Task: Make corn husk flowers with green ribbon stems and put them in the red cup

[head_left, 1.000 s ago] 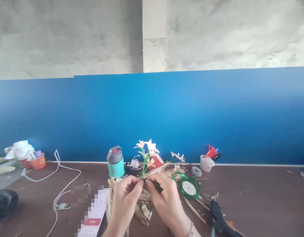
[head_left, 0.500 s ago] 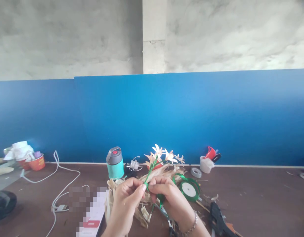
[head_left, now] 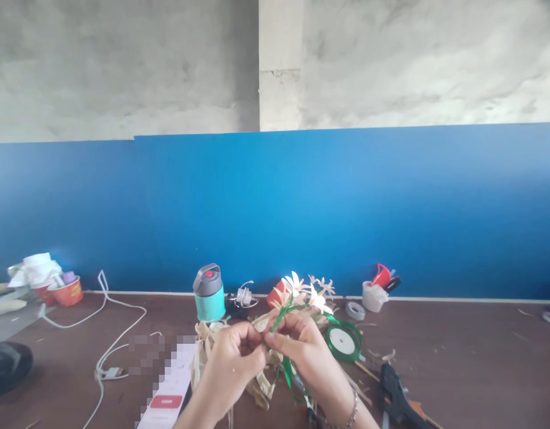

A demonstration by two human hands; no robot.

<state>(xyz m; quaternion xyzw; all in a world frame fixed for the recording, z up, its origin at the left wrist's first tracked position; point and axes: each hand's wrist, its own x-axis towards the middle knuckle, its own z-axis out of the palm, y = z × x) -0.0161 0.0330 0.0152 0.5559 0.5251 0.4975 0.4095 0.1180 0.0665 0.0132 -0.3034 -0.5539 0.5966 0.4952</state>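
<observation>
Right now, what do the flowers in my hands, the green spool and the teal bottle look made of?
Flowers: likely dried husk or straw, matte, pale and fibrous like the strips beneath.
Green spool: satin-like ribbon, glossy sheen.
Teal bottle: probably plastic, smooth, with grey lid; could be coated metal.

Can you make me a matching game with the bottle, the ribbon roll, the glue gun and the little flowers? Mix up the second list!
Things:
1. bottle
2. ribbon roll
3. glue gun
4. flower sprig

Clues:
A. pinched between the left hand and the right hand
B. black, lying to the right of the hands
C. teal with a grey lid and a red button
D. green with a white middle

Right pairs: 1-C, 2-D, 3-B, 4-A.
</observation>
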